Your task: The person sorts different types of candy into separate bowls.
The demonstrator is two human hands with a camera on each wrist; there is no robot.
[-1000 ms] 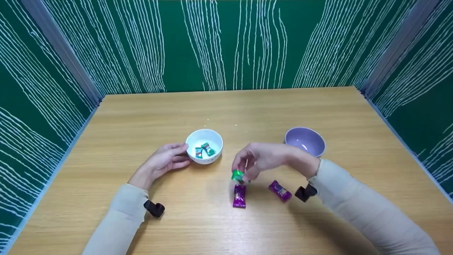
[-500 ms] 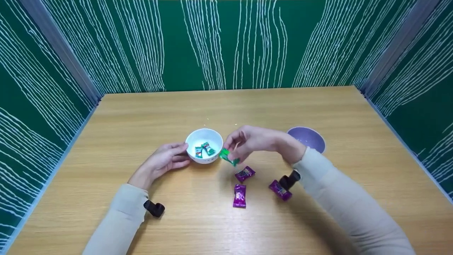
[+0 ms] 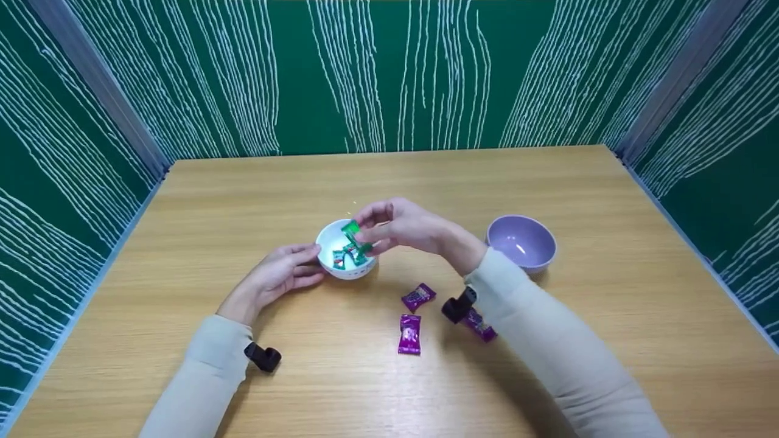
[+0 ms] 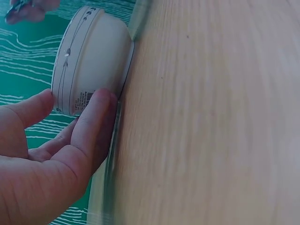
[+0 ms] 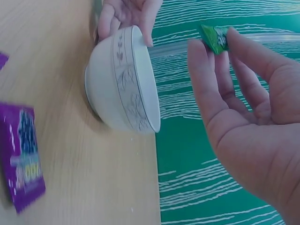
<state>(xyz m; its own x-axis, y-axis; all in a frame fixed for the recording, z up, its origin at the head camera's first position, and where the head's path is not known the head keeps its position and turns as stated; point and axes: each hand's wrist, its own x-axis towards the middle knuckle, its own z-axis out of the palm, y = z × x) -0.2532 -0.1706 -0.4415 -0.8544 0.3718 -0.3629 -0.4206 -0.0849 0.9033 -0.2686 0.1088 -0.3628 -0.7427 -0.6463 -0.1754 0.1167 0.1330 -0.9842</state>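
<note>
A white bowl (image 3: 327, 238) with a patterned band stands upright on the table, several green-wrapped candies (image 3: 339, 260) inside it. My left hand (image 3: 274, 277) rests against its left side: the thumb touches near the rim, and fairly straight fingers lie on the outer wall. Over the bowl's right part, my right hand (image 3: 405, 228) pinches a green-wrapped candy (image 5: 215, 38) between thumb and fingertips. In the right wrist view that candy is beyond the rim, apart from the bowl. Purple-wrapped candies (image 3: 419, 297) lie on the wood, one of them partly behind the right wrist camera.
A purple bowl (image 3: 520, 243) stands on the right, behind the right forearm. Small pale specks (image 3: 349, 213) lie on the wooden table (image 3: 243, 194) beyond the white bowl. Green panels with white streaks (image 3: 304, 79) rise along the back and sides.
My right hand has carried the green candy from beside the purple candies left and away from me, to above the white bowl. The left hand stays against the bowl.
</note>
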